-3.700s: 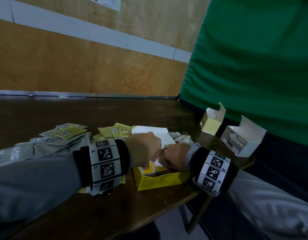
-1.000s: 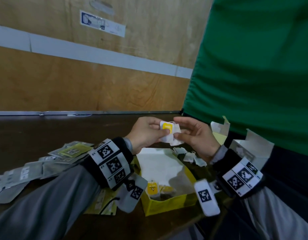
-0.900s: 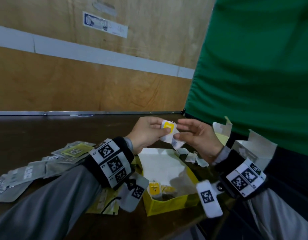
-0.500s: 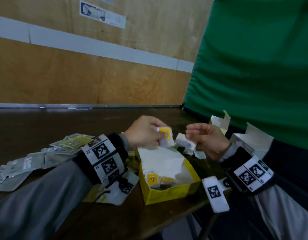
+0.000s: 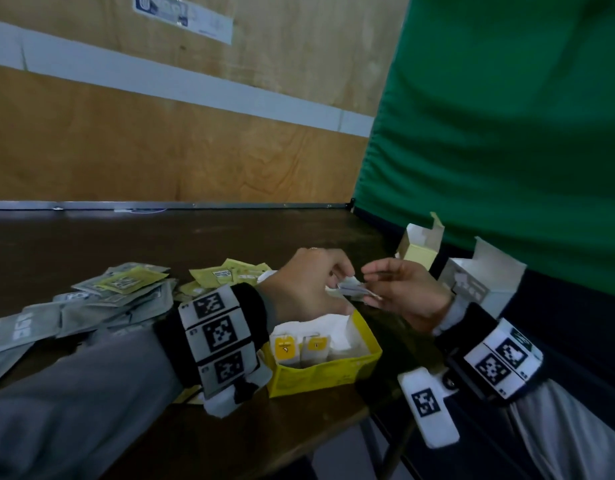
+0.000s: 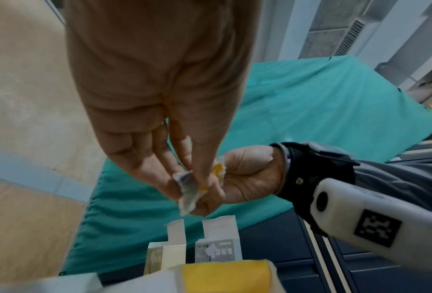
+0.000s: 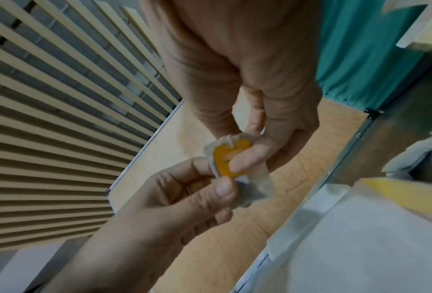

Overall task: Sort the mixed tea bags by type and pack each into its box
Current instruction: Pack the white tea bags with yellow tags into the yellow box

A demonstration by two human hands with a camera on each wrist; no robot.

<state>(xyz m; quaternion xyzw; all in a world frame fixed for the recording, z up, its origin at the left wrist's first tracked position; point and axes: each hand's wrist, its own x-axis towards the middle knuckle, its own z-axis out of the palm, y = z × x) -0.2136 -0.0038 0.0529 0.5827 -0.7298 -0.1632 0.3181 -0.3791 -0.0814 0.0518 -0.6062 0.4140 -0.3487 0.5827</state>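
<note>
Just above the far end of the open yellow box, my two hands meet on a small bunch of white tea bags with a yellow tag. The left hand pinches the bags from the left with thumb and fingertips. On the other side, my right hand pinches them with its thumb pressed on the tag. Two yellow-tagged tea bags stand inside the box against white lining paper.
A heap of grey and yellow-green sachets lies on the dark table to the left. Two open boxes, one pale yellow and one grey-white, stand at the right edge by a green curtain.
Half a second ago each hand held its own tea bag a little apart. The hands have since come together and sunk slightly towards the yellow box, both pinching the same bunch.
</note>
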